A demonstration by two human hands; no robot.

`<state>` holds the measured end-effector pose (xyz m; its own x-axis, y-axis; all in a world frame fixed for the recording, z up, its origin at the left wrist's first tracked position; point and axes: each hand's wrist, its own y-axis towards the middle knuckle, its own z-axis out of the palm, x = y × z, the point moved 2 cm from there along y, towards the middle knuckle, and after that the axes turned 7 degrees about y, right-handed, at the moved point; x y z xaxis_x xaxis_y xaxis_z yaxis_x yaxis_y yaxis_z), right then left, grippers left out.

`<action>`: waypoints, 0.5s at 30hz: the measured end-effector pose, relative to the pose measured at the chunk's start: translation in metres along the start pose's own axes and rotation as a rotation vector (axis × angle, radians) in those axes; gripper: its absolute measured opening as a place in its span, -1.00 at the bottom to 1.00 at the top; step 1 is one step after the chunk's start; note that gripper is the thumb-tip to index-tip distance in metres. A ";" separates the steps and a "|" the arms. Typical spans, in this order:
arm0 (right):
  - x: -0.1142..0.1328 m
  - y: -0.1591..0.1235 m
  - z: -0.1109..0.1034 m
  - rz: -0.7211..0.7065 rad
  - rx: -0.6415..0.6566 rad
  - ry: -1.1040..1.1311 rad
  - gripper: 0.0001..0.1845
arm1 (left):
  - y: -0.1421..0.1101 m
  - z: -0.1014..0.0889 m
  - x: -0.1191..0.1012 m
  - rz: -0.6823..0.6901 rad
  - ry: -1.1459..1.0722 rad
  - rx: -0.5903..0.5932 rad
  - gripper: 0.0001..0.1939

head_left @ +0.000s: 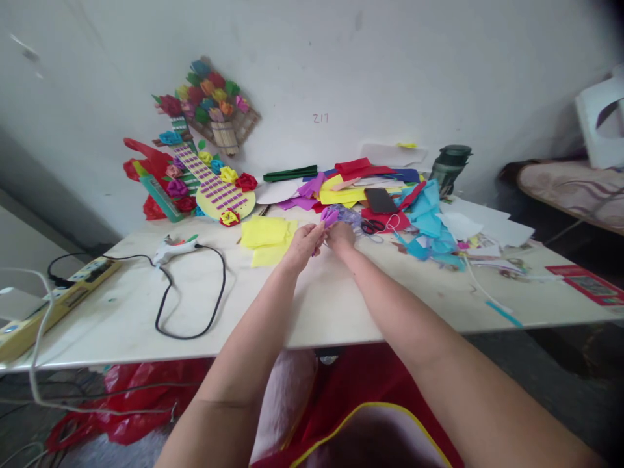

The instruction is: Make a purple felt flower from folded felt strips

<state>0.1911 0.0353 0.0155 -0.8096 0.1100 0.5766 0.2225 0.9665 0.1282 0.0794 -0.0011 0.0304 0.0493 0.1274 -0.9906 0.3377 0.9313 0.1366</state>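
Paper (329, 216), purple, pinched by fingers of left hand (307, 242) over worktop (326, 305); right hand (340, 238) close beside (cannot tell whether its fingers grip). Scissors (373, 225) near right hand.

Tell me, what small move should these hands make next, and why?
Perhaps steady the purple piece with the left hand and shape it with the right hand: the left pinches it, and the right is close beside it, though its fingertips are hidden.

Wall (312, 65): off-white, scuffed, red handwritten marking.
Table (121, 312): white top, against wall.
Floor (511, 357): grey, dim below table.
Light: soft, diffuse.
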 end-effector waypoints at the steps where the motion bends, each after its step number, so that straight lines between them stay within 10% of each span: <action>1: 0.001 -0.002 -0.001 0.045 -0.002 0.003 -0.62 | 0.000 -0.002 0.000 -0.015 -0.021 0.004 -0.63; 9: -0.001 -0.004 0.003 0.106 0.012 0.052 -0.64 | -0.001 -0.023 0.001 -0.173 -0.218 0.146 -0.67; 15: -0.003 -0.001 0.004 0.090 0.057 0.050 -0.64 | 0.005 -0.033 0.007 -0.165 -0.047 0.036 -0.73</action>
<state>0.1909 0.0350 0.0107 -0.7592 0.1866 0.6235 0.2607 0.9650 0.0286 0.0501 0.0155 0.0236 0.0342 -0.0433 -0.9985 0.3782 0.9253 -0.0271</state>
